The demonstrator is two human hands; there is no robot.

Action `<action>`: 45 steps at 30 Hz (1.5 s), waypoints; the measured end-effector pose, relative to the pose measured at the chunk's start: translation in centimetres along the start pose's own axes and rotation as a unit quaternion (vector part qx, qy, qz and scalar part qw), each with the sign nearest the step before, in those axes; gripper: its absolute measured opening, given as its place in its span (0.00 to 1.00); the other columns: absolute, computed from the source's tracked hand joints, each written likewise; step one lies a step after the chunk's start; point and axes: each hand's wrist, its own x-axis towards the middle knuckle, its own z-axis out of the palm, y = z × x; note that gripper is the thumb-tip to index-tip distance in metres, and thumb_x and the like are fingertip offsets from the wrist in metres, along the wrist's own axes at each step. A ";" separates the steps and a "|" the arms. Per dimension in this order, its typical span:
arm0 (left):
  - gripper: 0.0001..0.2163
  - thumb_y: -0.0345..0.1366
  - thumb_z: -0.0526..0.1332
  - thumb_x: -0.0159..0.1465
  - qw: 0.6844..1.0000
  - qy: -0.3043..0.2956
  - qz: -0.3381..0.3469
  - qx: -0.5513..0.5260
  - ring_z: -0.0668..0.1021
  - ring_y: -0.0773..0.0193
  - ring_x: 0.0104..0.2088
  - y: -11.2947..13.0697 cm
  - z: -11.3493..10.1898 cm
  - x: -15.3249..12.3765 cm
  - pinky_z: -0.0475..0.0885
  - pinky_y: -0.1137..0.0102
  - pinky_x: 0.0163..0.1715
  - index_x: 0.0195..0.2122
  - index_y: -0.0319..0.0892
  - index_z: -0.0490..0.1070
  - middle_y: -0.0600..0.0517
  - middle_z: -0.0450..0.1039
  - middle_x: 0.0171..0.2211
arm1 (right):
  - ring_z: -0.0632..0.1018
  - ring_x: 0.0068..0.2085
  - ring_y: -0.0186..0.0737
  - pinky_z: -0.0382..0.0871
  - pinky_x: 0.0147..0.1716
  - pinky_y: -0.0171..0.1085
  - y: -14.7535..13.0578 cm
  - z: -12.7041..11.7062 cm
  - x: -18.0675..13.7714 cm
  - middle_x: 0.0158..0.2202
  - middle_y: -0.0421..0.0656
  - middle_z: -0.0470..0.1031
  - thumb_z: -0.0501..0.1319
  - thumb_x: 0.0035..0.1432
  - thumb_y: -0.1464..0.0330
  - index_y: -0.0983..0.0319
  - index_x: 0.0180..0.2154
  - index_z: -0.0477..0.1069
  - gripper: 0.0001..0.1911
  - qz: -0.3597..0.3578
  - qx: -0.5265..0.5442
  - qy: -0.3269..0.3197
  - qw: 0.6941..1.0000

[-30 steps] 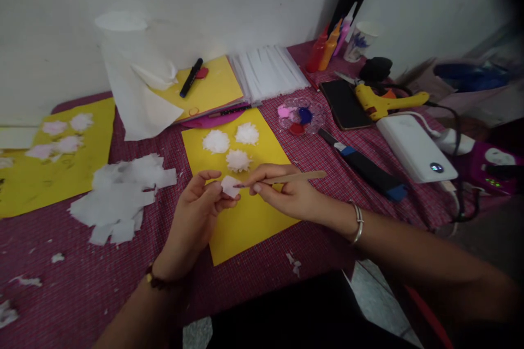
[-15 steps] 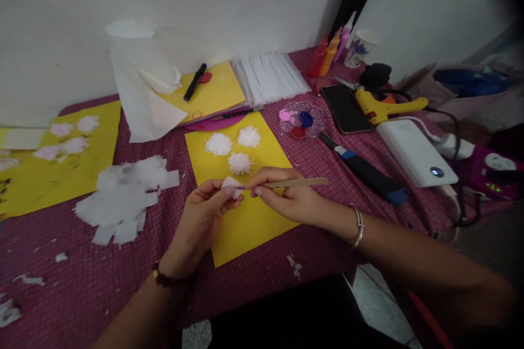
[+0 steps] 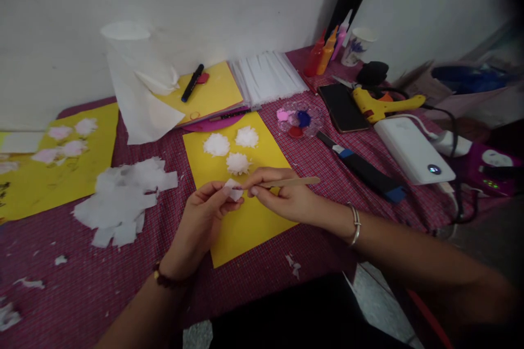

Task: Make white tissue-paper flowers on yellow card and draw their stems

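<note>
Pinched between the fingertips of my left hand (image 3: 207, 212) is a small square of white tissue paper (image 3: 234, 190). My right hand (image 3: 282, 193) grips a slim wooden stick (image 3: 301, 181), whose left end meets the tissue square; the shape of that tip is too small to make out. Both hands are above a yellow sheet (image 3: 249, 237). On its upper part lie three fluffy white paper flowers, the nearest flower (image 3: 238, 163) just beyond my fingers. To the left is a loose pile of cut white tissue squares (image 3: 123, 196).
A clear paint palette (image 3: 301, 119) with pink, blue and red paint sits right of the sheet. Near it are a utility knife (image 3: 368, 174), a phone (image 3: 343, 108), a yellow glue gun (image 3: 385, 103) and a white power bank (image 3: 414, 150). Pinkish flowers lie on another yellow sheet (image 3: 94, 169).
The stick has shifted slightly left, and its tip is lower against the tissue square. Both hands keep their grips; the whole view has moved a little.
</note>
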 end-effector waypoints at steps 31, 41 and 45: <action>0.07 0.33 0.73 0.47 0.998 -0.046 -0.010 0.036 0.68 0.77 0.18 0.5 0.0 -0.9 0.61 0.83 0.16 0.23 0.41 0.76 0.56 0.71 0.19 | 0.70 0.20 0.25 0.67 0.19 0.27 0.0 -0.3 0.4 0.24 0.34 0.72 0.68 0.51 0.67 0.61 0.33 0.74 0.07 0.190 0.356 0.004 0.915; 0.09 0.30 0.65 0.58 0.728 -0.136 0.429 0.517 0.79 0.64 0.31 -0.3 -1.0 -2.4 0.75 0.71 0.31 0.41 0.44 0.76 0.50 0.78 0.32 | 0.71 0.17 0.26 0.65 0.16 0.26 1.4 -0.5 0.6 0.20 0.37 0.74 0.66 0.53 0.61 0.64 0.26 0.69 0.13 0.305 0.356 -0.034 0.883; 0.13 0.36 0.64 0.61 0.609 -0.201 0.458 0.616 0.79 0.60 0.36 1.6 -2.4 -0.6 0.75 0.68 0.35 0.47 0.45 0.72 0.47 0.77 0.37 | 0.70 0.15 0.26 0.66 0.14 0.25 2.3 -1.3 0.9 0.17 0.36 0.73 0.65 0.53 0.60 0.64 0.26 0.70 0.14 0.365 0.402 -0.075 0.836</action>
